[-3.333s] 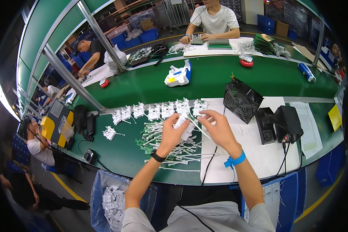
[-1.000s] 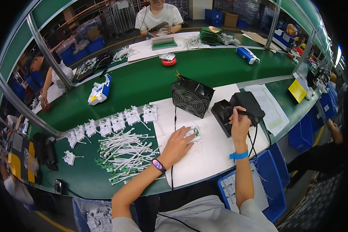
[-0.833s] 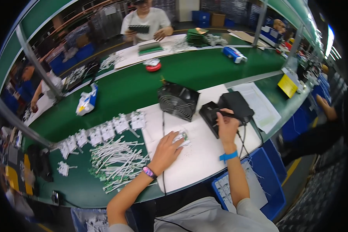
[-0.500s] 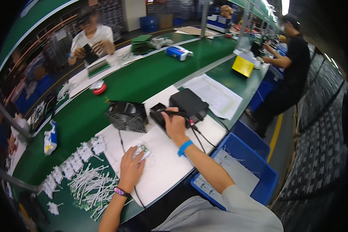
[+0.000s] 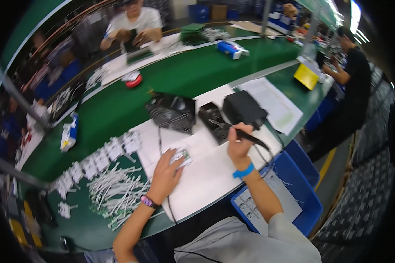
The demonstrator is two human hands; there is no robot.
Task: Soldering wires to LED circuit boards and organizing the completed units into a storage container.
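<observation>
My left hand (image 5: 166, 173) lies on the white work sheet (image 5: 197, 184) with its fingers stretched and apart. Its fingertips touch a small white part with a green circuit board (image 5: 183, 156), which they partly cover. In my right hand (image 5: 240, 149) is a soldering iron (image 5: 253, 139), gripped by its black handle. The iron's metal end points toward an open black holder (image 5: 210, 115). Just behind that hand stands a black box-shaped unit (image 5: 245, 108). A black fan (image 5: 170, 111) faces the work sheet from the far side.
Left of the sheet are a pile of white wires (image 5: 116, 188) and a row of white parts (image 5: 102, 160). A blue bin (image 5: 309, 206) stands at right. Papers (image 5: 274, 105) lie beyond the black unit. Two people (image 5: 138, 22) work farther off.
My right hand has drawn back from the black holder toward me and to the right, still gripping the soldering iron. The left hand stays at the white part. The whole view has shifted.
</observation>
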